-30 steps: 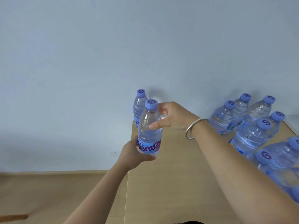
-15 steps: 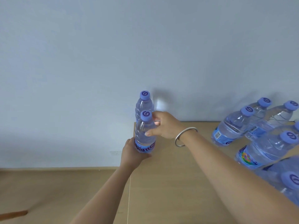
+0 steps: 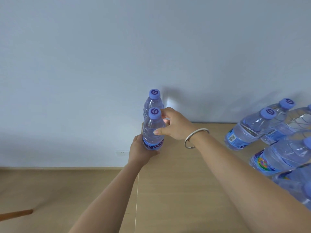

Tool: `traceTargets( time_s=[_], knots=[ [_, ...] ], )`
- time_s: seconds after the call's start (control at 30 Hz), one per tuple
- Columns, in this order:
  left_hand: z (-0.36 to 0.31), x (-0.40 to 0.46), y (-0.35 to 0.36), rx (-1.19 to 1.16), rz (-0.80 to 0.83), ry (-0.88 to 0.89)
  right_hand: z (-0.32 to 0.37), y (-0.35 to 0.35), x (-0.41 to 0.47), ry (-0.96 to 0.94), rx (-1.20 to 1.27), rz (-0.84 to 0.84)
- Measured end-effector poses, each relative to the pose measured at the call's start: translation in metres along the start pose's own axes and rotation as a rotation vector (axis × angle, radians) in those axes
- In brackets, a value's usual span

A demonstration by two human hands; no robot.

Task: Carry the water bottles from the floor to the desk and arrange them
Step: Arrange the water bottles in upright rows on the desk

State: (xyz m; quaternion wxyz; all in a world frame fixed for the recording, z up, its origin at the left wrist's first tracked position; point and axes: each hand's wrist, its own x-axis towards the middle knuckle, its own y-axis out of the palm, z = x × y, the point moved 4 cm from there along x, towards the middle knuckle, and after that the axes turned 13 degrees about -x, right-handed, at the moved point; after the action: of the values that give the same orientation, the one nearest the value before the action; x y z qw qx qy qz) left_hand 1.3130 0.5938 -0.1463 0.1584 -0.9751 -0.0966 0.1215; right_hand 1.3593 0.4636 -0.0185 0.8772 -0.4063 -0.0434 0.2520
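A clear water bottle [image 3: 152,130] with a purple cap stands upright at the far left corner of the wooden desk [image 3: 176,182]. My left hand [image 3: 139,151] grips its base around the label. My right hand [image 3: 173,126], with a silver bangle on the wrist, holds its upper body from the right, thumb in front. Directly behind it, against the wall, stands a second bottle [image 3: 154,102] of the same kind. Its lower part is hidden.
Several more bottles [image 3: 249,132] cluster at the desk's right side, reaching to the frame edge. The desk's left edge [image 3: 137,190] drops to a wooden floor [image 3: 58,190]. A wall socket [image 3: 121,153] sits low on the wall. A brown stick [image 3: 16,213] lies on the floor.
Both hands have lowered the held bottle down and away toward the desk's far left corner, in front of the standing one. The view has shifted left, pushing the right-hand bottles toward the frame edge.
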Motion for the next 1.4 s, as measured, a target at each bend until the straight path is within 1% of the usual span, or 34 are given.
traceTargets(
  time_s=[0.37,0.73,1.07,1.17,1.23,1.4],
  knots=[
    [-0.001,-0.003,0.002,0.021,-0.041,0.010,0.009,-0.001,-0.007,-0.056,-0.097,-0.045],
    [0.000,-0.003,0.007,0.023,-0.036,0.035,0.003,0.000,-0.010,-0.002,-0.075,-0.033],
    [-0.002,-0.003,0.005,0.036,-0.034,0.016,0.009,0.002,-0.018,0.014,-0.030,-0.088],
    [-0.004,-0.006,0.006,0.039,-0.042,0.012,0.010,0.002,-0.022,0.021,-0.064,-0.086],
    [-0.007,-0.009,0.008,0.013,-0.058,0.025,0.009,0.002,-0.029,0.031,-0.102,-0.101],
    [-0.010,-0.040,0.017,-0.166,-0.145,-0.094,-0.013,-0.013,-0.083,0.158,-0.018,-0.247]
  ],
)
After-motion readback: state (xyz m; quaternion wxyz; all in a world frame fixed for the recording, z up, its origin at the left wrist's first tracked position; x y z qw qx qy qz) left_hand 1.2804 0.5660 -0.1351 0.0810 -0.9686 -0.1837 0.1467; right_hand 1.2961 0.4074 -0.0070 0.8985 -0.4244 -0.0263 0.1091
